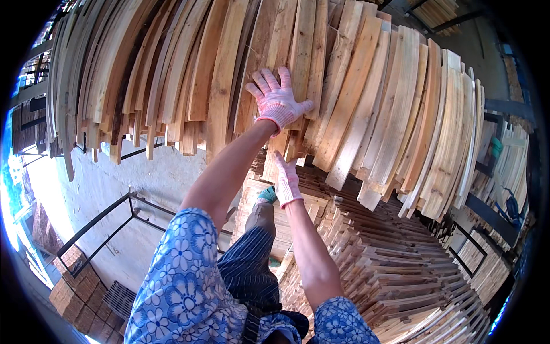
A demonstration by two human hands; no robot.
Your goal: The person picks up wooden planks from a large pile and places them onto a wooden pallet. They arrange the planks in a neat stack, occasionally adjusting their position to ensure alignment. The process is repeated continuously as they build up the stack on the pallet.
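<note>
Both my hands wear pale pink knitted gloves. My left hand point(279, 100) lies flat on top of a wide row of rough wooden planks point(338, 103), its fingers spread and the thumb out to the right. Lower and slightly to the right, my right hand point(288, 182) is up against the near ends of the planks. Its visible fingers point upward, straight, beside a short plank end point(271, 165). The rest of its fingers are hidden, and I see nothing gripped in it.
Below right, many thin wooden strips point(395, 258) lie in a deep stack. A black metal frame point(94, 252) stands on the grey floor point(166, 183) at left, near bundled wood blocks point(74, 286). My foot, in a green shoe point(267, 194), is under the plank ends.
</note>
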